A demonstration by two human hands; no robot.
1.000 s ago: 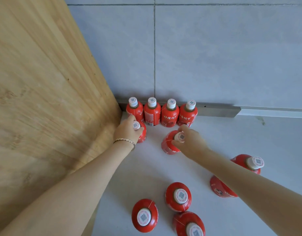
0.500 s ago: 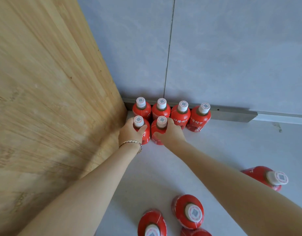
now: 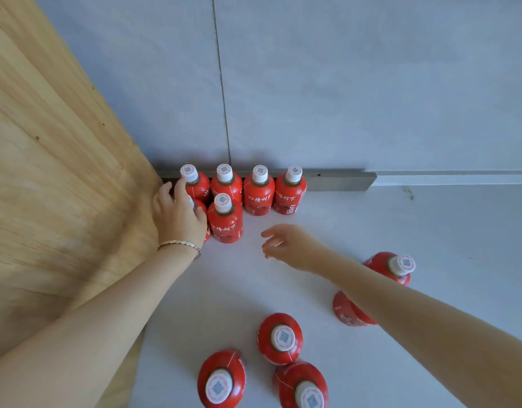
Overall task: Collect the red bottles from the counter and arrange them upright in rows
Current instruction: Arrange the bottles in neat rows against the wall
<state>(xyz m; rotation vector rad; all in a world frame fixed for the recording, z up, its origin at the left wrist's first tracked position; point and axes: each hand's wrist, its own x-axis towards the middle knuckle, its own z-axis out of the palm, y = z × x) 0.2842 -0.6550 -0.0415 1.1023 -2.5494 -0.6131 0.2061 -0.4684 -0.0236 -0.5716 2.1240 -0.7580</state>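
**Ten red bottles on the bench, six of them already in the corner**

Farthest left stands a wooden panel [image 3: 57, 184], which meets the grey tiled wall [image 3: 342, 83] at the corner. The left hand [image 3: 177, 216], with a thin bracelet [image 3: 180, 245] at the wrist, is closed around the front-left bottle [image 3: 201, 209], which it mostly hides; only a sliver of red and a bit of cap show past the fingers.

Behind it, a back row [image 3: 243, 188] of four bottles stands upright against the metal strip [image 3: 336, 180] at the foot of the wall, the bottles touching one another. Each has a white cap printed with a small square code. Just beside the held bottle stands the second front bottle [image 3: 225, 220], upright, its label carrying white Chinese characters. The two right-hand bottles of the back row show similar characters, and the rightmost also reads "JUICE" down its side.

Right of these, the right hand [image 3: 286, 245] hovers over the white bench [image 3: 430, 225], fingers spread and curled loosely, gripping nothing and touching no bottle.

Nearer the camera, three loose bottles [image 3: 279, 338] stand close together, seen from above so that their caps face the lens; the ring of print on the caps is too small to read. Far right, one more bottle [image 3: 380, 272] is partly hidden behind the right forearm.
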